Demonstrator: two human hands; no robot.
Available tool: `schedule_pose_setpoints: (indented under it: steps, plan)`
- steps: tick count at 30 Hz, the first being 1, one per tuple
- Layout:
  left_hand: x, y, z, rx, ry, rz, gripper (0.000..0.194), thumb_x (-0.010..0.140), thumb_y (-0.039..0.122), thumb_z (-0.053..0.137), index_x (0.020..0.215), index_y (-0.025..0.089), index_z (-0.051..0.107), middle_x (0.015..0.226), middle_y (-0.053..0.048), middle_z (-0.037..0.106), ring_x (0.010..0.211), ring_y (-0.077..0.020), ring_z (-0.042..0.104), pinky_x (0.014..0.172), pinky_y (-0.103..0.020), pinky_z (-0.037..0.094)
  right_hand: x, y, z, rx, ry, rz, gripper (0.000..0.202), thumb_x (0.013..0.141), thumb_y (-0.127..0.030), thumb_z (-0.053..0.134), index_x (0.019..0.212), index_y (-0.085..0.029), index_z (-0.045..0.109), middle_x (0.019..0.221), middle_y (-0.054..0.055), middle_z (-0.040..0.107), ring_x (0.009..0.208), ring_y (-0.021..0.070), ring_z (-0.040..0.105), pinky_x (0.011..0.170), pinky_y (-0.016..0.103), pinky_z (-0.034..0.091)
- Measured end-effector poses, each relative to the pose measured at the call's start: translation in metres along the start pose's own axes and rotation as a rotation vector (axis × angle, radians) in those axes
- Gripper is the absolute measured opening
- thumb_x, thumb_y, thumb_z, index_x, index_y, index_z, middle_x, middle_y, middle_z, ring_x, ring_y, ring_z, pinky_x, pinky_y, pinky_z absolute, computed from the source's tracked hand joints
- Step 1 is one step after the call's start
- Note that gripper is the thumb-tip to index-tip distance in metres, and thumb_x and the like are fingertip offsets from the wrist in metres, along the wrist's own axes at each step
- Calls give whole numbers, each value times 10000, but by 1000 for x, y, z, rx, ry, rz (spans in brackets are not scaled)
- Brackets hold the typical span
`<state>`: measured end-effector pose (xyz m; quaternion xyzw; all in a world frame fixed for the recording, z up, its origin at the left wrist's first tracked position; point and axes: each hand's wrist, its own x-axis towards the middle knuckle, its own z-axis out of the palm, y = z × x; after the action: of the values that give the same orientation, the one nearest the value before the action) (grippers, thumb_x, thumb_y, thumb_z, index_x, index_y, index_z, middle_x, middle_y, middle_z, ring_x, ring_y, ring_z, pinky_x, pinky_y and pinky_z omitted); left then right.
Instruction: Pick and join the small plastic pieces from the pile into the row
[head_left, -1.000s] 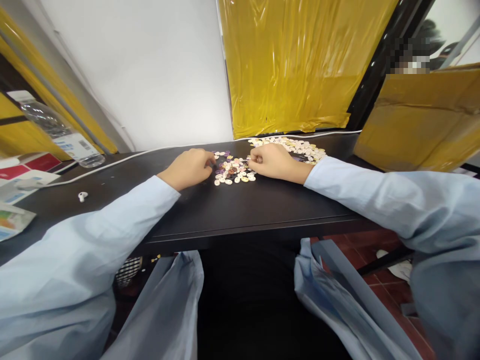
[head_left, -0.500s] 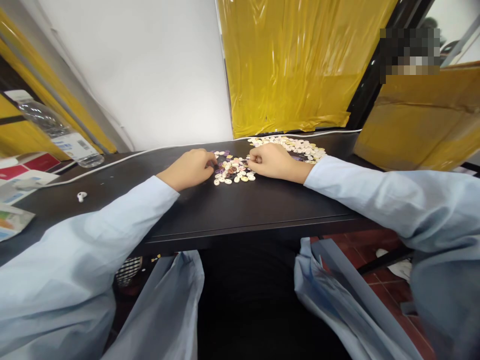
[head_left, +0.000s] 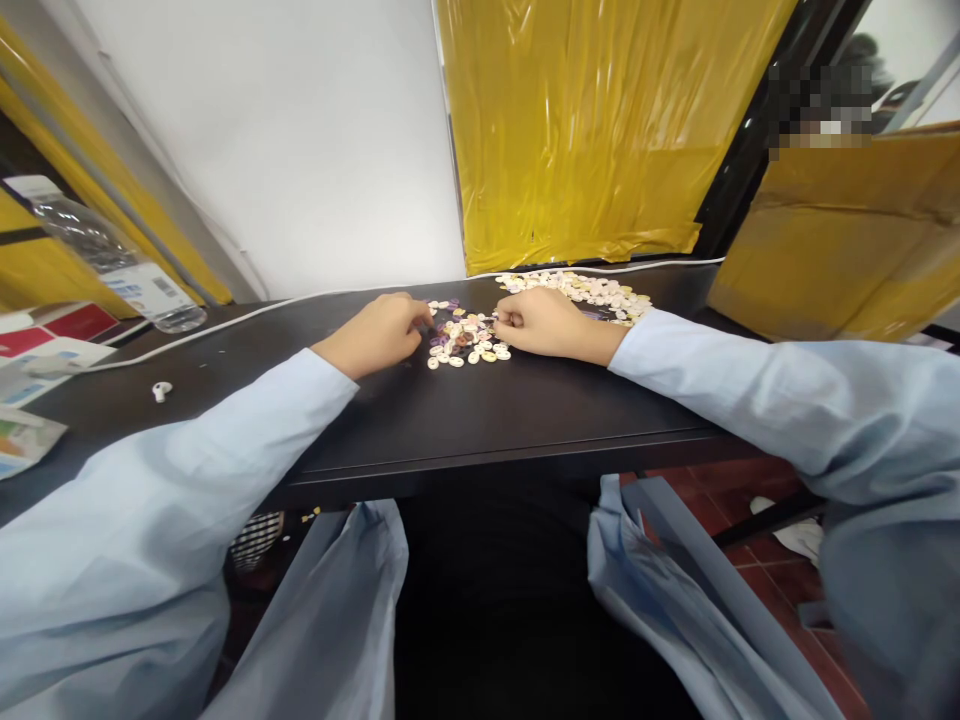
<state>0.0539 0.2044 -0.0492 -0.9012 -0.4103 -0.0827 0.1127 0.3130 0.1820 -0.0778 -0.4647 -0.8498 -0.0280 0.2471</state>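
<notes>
Between my hands lies a small mixed pile of oval pieces, cream, purple and brown, on the dark table. My left hand rests at the pile's left edge, its fingers curled together; whatever may be between the fingertips is hidden. At the right edge of the pile my right hand is closed in a pinch, and anything it holds is too small to make out. A larger spread of pale pieces lies behind my right hand, near the yellow-wrapped panel.
A clear bottle, packets and a white earbud are on the left. A white cable runs along the back. A yellow-taped box stands at the right, with a person's head beyond it.
Both hands stay almost where they were, with only slight finger movement. The pile looks nearly the same.
</notes>
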Motion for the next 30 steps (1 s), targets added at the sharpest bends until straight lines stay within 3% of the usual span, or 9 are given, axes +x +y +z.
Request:
schedule_pose_setpoints:
  steps: [12, 18, 23, 30]
  plan:
    - [0, 1, -3, 2, -57, -38, 449, 765, 166, 439, 1076, 161, 764, 1057, -90, 766, 947, -260, 696, 894, -368, 529, 0, 3, 1, 29, -27, -41, 171, 831, -250, 549, 680, -183, 593, 666, 12, 620, 623, 146, 489, 618, 282, 273]
    - [0, 1, -2, -37, -39, -36, 446, 736, 146, 464, 1066, 160, 764, 1012, -85, 774, 868, -245, 698, 838, -362, 538, 0, 2, 1, 30, -25, -38, 175, 827, -255, 551, 672, -184, 589, 659, 10, 613, 618, 146, 484, 616, 281, 271]
    - [0, 7, 0, -155, 83, 18, 392, 733, 112, 468, 980, 138, 771, 922, -90, 765, 817, -237, 697, 782, -352, 537, 0, 2, 1, 28, -3, -38, 165, 817, -242, 561, 665, -182, 584, 651, 10, 611, 612, 142, 481, 607, 276, 265]
    - [-1, 27, -4, -374, 294, 263, 249, 844, 158, 527, 1006, 163, 715, 945, -60, 740, 834, -188, 686, 803, -323, 542, -4, -4, -1, 68, 143, -112, 184, 861, -283, 555, 720, -177, 608, 644, 9, 611, 586, 135, 474, 610, 273, 279]
